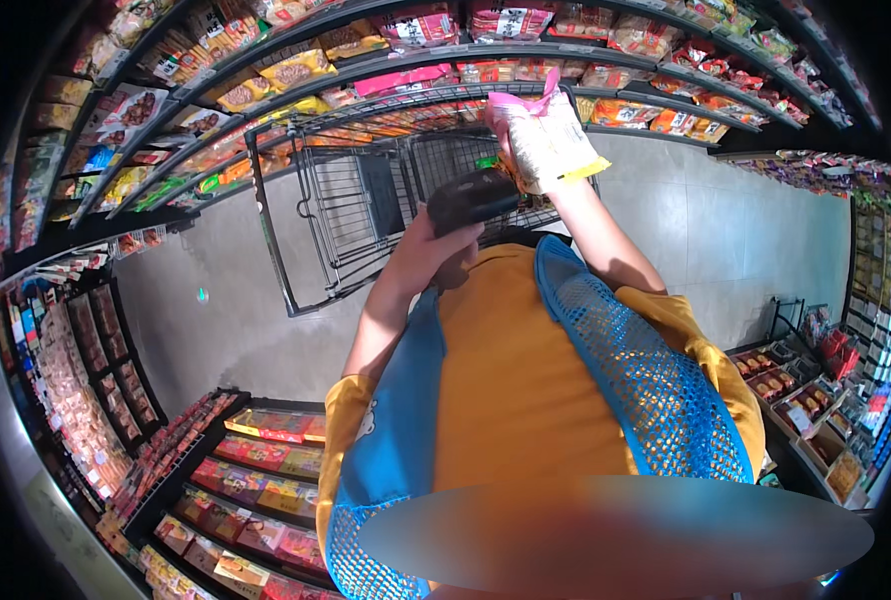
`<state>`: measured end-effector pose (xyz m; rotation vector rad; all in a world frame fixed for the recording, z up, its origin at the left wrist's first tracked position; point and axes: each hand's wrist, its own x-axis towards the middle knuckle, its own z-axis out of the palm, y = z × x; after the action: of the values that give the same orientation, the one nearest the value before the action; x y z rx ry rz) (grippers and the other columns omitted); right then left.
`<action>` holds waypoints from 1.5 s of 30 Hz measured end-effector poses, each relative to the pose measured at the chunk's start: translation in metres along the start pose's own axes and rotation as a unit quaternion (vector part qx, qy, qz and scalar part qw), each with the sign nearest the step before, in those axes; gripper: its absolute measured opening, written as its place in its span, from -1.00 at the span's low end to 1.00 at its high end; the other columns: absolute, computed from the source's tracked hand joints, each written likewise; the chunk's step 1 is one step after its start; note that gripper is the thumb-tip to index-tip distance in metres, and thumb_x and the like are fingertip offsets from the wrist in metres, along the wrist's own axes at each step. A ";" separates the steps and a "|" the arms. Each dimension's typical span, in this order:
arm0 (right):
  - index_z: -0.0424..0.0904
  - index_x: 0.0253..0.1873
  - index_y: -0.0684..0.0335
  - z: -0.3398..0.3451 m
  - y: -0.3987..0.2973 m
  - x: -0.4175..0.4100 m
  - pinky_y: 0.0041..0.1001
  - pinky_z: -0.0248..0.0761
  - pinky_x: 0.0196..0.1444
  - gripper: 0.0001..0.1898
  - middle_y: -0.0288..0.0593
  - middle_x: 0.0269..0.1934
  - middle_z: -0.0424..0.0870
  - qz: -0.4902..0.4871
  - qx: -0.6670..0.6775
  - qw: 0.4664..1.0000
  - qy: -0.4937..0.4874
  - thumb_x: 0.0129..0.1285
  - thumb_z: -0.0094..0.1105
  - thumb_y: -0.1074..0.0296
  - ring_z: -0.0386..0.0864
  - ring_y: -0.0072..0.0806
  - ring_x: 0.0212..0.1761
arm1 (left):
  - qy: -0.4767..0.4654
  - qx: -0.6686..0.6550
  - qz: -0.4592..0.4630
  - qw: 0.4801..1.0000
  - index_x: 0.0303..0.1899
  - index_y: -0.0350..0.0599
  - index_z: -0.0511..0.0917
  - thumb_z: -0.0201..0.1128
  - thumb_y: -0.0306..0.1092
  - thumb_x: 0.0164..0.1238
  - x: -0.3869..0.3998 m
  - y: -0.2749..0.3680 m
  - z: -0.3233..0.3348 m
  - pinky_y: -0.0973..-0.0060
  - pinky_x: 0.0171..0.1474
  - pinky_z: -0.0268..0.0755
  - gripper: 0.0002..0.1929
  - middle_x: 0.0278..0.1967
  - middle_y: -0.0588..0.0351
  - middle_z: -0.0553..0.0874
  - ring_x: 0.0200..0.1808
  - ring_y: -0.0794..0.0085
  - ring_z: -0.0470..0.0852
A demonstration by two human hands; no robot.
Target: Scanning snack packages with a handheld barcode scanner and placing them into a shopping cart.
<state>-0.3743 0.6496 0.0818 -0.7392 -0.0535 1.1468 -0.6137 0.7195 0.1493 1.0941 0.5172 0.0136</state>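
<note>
My left hand [434, 251] is wrapped around the grip of a black handheld device [475, 199], which looks like a barcode scanner. Its head points right, close to a plastic snack packet [547, 139] with pink and yellow ends and a whitish printed back. That packet is held up by my right hand [562, 196], whose fingers are mostly hidden behind it. Below both hands stands a black wire shopping cart [318, 217]. Part of its basket is covered by the packet and the device, with some colourful packages showing inside.
Shelves [415, 56] packed with bagged snacks curve across the far side. Boxed goods fill a tiered rack [258, 480] at lower left, near a display of packaged food [74, 390]. Open cartons [798, 405] stand at right. Grey tiled floor [730, 217] lies between.
</note>
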 end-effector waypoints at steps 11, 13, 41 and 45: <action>0.15 0.52 0.21 -0.016 0.005 -0.014 -0.37 0.31 0.31 -0.35 -0.05 0.28 0.51 -0.103 -0.195 0.973 -0.065 0.46 0.02 0.01 0.47 -0.33 0.30 | 0.039 -0.081 -0.022 0.996 0.02 -0.21 0.55 0.26 -0.40 0.42 0.012 0.002 0.022 0.51 -0.35 0.43 -0.78 -0.28 0.19 0.60 -0.42 0.51 0.59; 0.22 0.49 0.23 -0.013 -0.003 -0.017 -0.39 0.29 0.33 -0.39 -0.08 0.27 0.52 -0.094 -0.203 0.971 -0.086 0.47 0.03 0.06 0.47 -0.37 0.31 | 0.041 -0.046 -0.029 0.998 0.00 -0.23 0.56 0.26 -0.38 0.42 0.016 -0.008 0.016 0.51 -0.35 0.44 -0.78 -0.28 0.18 0.61 -0.44 0.51 0.58; 0.71 -0.08 -0.01 -0.311 0.161 0.109 -0.03 0.44 0.03 -0.52 -0.02 -0.22 0.72 -0.003 -0.799 0.598 -0.057 0.37 -0.06 -0.24 0.66 0.00 -0.14 | 0.309 0.048 -0.146 0.939 -0.35 -0.07 0.61 0.31 0.05 0.37 -0.017 -0.104 0.043 0.57 -0.43 0.34 -0.64 -0.55 0.32 0.59 -0.52 0.64 0.51; 0.68 -0.08 0.09 -0.370 0.204 0.096 0.04 0.28 0.19 -0.61 0.02 -0.18 0.67 -0.060 -0.846 0.523 -0.087 0.24 0.18 -0.10 0.57 -0.01 0.01 | 0.292 0.065 -0.267 0.916 -0.28 -0.06 0.60 0.26 -0.01 0.40 -0.026 -0.099 0.051 0.61 -0.35 0.33 -0.70 -0.44 0.33 0.61 -0.42 0.66 0.50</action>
<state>-0.3484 0.5855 -0.3465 -2.2675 -1.5807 0.6885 -0.6397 0.6228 0.0933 1.0406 1.3631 -0.1800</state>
